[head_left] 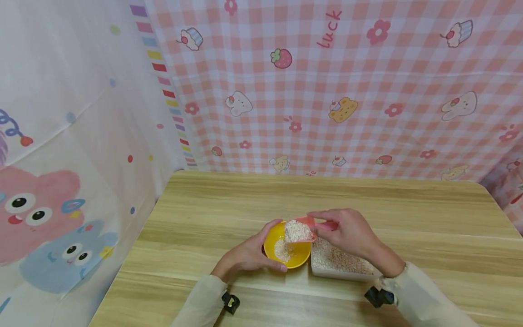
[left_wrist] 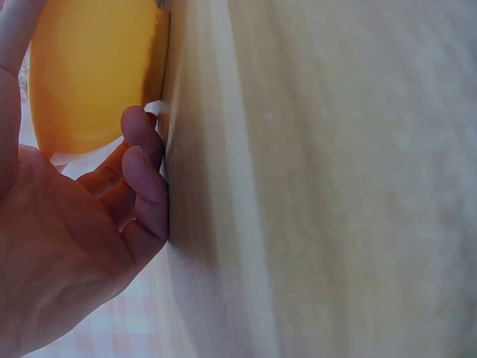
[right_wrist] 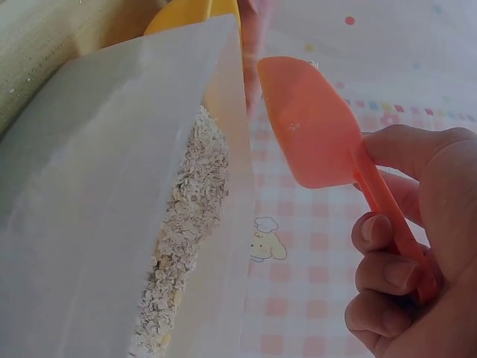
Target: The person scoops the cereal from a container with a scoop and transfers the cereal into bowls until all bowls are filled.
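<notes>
A yellow bowl [head_left: 300,260] stands on the table with a small heap of pale flakes [head_left: 283,250] in it. My left hand [head_left: 250,250] holds the bowl from its left side, thumb along the near rim and fingers around the far side. In the left wrist view, the bowl's yellow outer wall [left_wrist: 93,71] shows beside the palm. My right hand [head_left: 352,230] grips the handle of a pink-orange scoop [right_wrist: 309,123], filled with flakes and held over the bowl's right part. Below that hand, a whitish rectangular container [head_left: 339,274] holds many more flakes.
The wooden table [head_left: 196,213] carries the bowl and container side by side near its front. A pink checked cloth [head_left: 261,91] hangs behind it, and a white printed cloth [head_left: 90,136] hangs at the left.
</notes>
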{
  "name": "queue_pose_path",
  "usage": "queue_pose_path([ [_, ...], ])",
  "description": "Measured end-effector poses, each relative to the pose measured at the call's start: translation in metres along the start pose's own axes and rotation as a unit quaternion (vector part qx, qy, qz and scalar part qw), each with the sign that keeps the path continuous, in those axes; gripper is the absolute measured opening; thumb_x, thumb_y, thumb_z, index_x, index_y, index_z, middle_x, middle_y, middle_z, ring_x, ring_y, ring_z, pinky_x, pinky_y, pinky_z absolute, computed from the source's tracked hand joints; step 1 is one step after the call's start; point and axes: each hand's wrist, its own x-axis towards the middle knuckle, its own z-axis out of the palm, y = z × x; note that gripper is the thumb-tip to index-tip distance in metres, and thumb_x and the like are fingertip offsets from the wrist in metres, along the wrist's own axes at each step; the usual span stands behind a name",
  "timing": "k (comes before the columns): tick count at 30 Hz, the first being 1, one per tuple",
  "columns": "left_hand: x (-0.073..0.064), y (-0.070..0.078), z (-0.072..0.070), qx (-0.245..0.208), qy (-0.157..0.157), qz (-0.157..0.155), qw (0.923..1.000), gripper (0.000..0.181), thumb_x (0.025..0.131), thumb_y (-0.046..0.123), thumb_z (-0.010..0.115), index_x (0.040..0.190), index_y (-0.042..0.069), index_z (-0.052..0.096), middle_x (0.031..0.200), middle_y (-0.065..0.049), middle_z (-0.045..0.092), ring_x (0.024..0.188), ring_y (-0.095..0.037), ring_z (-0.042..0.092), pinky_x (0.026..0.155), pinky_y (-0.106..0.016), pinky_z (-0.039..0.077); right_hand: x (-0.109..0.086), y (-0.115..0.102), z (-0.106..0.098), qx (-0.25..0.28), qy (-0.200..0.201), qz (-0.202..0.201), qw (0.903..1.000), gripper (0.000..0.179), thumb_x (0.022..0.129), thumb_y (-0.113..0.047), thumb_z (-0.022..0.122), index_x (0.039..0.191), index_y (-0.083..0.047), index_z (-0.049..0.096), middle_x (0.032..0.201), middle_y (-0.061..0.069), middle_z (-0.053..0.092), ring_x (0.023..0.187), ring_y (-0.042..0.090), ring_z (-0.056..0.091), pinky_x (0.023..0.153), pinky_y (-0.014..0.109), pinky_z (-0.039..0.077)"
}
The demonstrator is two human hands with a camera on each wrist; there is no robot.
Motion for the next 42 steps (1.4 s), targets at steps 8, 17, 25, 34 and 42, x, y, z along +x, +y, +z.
queue_pose_path([
  [8, 0.000, 0.000, 0.001, -0.006, 0.000, -0.002, 1.0000, 0.113, 0.069, 0.041, 0.091, 0.155, 0.039, 0.018, 0.158, 0.000, 0.035, 0.141, -0.027, 0.037, 0.117, -0.056, 0.022, 0.000, -0.002, 0.000, -0.036, -0.001, -0.028, 0.9989, 0.033, 0.084, -0.021, 0.078, 0.117, -0.015, 0.075, 0.100, 0.003, 0.076, 0.060, 0.002, 0.049, 0.055, 0.021, 0.043],
  [17, 0.000, 0.000, 0.001, -0.009, 0.000, 0.002, 1.0000, 0.112, 0.070, 0.039, 0.090, 0.155, 0.039, 0.018, 0.158, -0.002, 0.036, 0.141, -0.028, 0.037, 0.117, -0.057, 0.022, 0.000, -0.004, 0.000, -0.074, 0.005, -0.060, 0.9955, 0.033, 0.084, -0.021, 0.079, 0.115, -0.015, 0.075, 0.097, 0.001, 0.076, 0.071, 0.007, 0.064, 0.062, 0.025, 0.050],
  [25, 0.000, 0.000, 0.001, -0.008, -0.003, 0.009, 0.9999, 0.114, 0.069, 0.040, 0.090, 0.156, 0.038, 0.017, 0.157, -0.001, 0.036, 0.141, -0.027, 0.037, 0.117, -0.056, 0.023, -0.001, -0.006, -0.003, -0.089, 0.003, -0.072, 0.9934, 0.032, 0.084, -0.023, 0.078, 0.115, -0.016, 0.075, 0.094, 0.000, 0.076, 0.073, 0.009, 0.067, 0.062, 0.025, 0.051],
  [34, 0.000, 0.000, 0.000, -0.011, -0.004, 0.001, 0.9999, 0.113, 0.070, 0.041, 0.090, 0.156, 0.038, 0.016, 0.157, 0.001, 0.037, 0.141, -0.025, 0.036, 0.117, -0.056, 0.023, 0.000, -0.013, -0.003, -0.115, -0.006, -0.095, 0.9888, 0.030, 0.085, -0.023, 0.078, 0.114, -0.018, 0.076, 0.082, -0.002, 0.072, 0.065, 0.005, 0.064, 0.052, 0.019, 0.043],
  [42, 0.000, 0.001, -0.001, -0.010, -0.009, 0.003, 0.9999, 0.113, 0.071, 0.040, 0.090, 0.157, 0.037, 0.016, 0.156, 0.001, 0.037, 0.140, -0.025, 0.037, 0.117, -0.056, 0.022, 0.001, -0.022, -0.005, -0.159, 0.006, -0.118, 0.9802, 0.029, 0.084, -0.026, 0.079, 0.112, -0.021, 0.076, 0.065, -0.007, 0.057, 0.049, -0.001, 0.039, 0.044, 0.018, 0.030],
])
